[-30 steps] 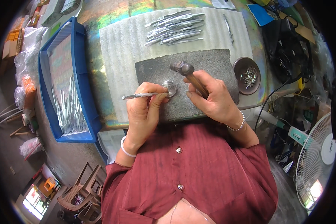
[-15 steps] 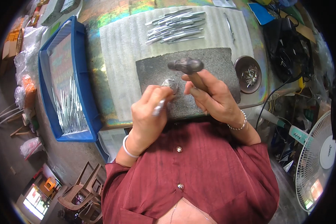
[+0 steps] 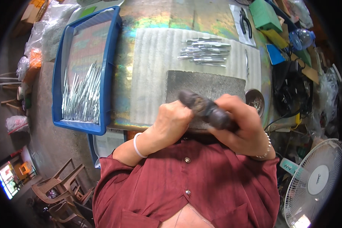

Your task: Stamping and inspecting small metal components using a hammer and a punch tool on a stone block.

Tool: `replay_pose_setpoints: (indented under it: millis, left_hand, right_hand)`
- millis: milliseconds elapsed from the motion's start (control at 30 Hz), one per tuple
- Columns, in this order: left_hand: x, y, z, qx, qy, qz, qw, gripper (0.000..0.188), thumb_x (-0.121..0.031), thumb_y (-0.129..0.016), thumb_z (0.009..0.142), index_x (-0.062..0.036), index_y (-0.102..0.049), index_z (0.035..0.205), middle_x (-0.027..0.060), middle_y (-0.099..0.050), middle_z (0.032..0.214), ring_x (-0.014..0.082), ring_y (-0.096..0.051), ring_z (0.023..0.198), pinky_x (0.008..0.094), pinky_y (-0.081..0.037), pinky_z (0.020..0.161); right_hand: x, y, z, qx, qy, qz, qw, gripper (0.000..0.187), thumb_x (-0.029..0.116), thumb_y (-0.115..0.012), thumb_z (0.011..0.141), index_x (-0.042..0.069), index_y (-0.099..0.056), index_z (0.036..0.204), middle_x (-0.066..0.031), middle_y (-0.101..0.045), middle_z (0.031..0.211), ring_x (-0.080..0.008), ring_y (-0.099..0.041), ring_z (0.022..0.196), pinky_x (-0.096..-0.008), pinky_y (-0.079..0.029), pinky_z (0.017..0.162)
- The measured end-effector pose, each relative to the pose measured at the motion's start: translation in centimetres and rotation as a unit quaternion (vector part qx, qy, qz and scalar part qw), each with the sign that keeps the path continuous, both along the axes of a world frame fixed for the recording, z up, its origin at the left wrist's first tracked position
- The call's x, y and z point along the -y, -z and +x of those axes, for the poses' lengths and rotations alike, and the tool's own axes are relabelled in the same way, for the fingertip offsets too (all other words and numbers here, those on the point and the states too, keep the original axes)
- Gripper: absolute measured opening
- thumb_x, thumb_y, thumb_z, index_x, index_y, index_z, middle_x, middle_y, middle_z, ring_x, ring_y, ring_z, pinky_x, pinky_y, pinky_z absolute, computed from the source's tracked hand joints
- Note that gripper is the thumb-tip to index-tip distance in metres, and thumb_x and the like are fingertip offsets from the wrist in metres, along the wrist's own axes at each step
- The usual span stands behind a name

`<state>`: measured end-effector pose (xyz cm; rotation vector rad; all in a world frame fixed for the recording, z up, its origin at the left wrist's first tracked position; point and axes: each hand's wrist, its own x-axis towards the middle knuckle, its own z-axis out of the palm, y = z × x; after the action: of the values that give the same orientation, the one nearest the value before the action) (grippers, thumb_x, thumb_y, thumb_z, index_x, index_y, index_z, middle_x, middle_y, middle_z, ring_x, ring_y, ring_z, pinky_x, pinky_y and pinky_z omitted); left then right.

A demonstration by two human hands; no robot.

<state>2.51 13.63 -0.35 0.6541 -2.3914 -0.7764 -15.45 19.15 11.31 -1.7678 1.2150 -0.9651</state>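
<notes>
My right hand [image 3: 241, 125] is closed round the handle of a hammer. The hammer's dark metal head [image 3: 205, 110] is raised towards the view, blurred, and hides most of the handle. Just left of it, my left hand [image 3: 169, 121] is closed over the near left part of a dark grey slab [image 3: 207, 81]. Its fingertips and whatever they hold are hidden now. The slab lies on a white foam sheet [image 3: 150, 79]. Beyond it rests a pile of thin silvery metal pieces [image 3: 205, 52], with a single metal piece [image 3: 246, 62] to their right.
A blue tray [image 3: 111, 72] with many similar metal pieces stands left. A round brown bowl [image 3: 250, 93] with small metal bits is right of the slab. Pliers [image 3: 245, 23], a black bag [image 3: 288, 85] and a plastic bottle [image 3: 302, 38] lie far right; a fan [image 3: 315, 182] stands near right.
The hammer has risen closer to the view, and its head has turned. My left hand's silvery piece, visible before, is now hidden. The view has shifted, moving the table's things within the picture.
</notes>
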Motion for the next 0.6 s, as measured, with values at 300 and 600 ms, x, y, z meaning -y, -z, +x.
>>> replay_pose_setpoints:
  millis: [300,600]
  left_hand:
    - [0.8,-1.2,0.1,-0.04,-0.017,0.038,0.998,0.018,0.002,-0.057,0.073,-0.0061,-0.052,0.088,0.0093,-0.052,0.079,0.0303,-0.06,0.063,0.0387,-0.048,0.05]
    - [0.9,-1.0,0.0,-0.05,-0.016,0.042,0.998,0.017,0.002,-0.057,0.073,-0.0065,-0.051,0.086,0.0093,-0.053,0.078,0.0304,-0.06,0.063,0.0387,-0.047,0.05]
  right_hand:
    - [-3.3,-2.6,-2.0,-0.137,0.002,0.009,0.99,0.054,-0.01,-0.064,0.073,-0.004,-0.049,0.124,-0.0151,-0.061,0.083,-0.0251,-0.062,0.064,-0.0309,-0.051,0.061]
    - [-3.2,-2.6,-1.4,-0.243,-0.014,-0.097,0.965,0.059,-0.008,-0.069,0.066,-0.009,-0.049,0.122,-0.0154,-0.061,0.083,-0.0234,-0.06,0.061,-0.0313,-0.048,0.05]
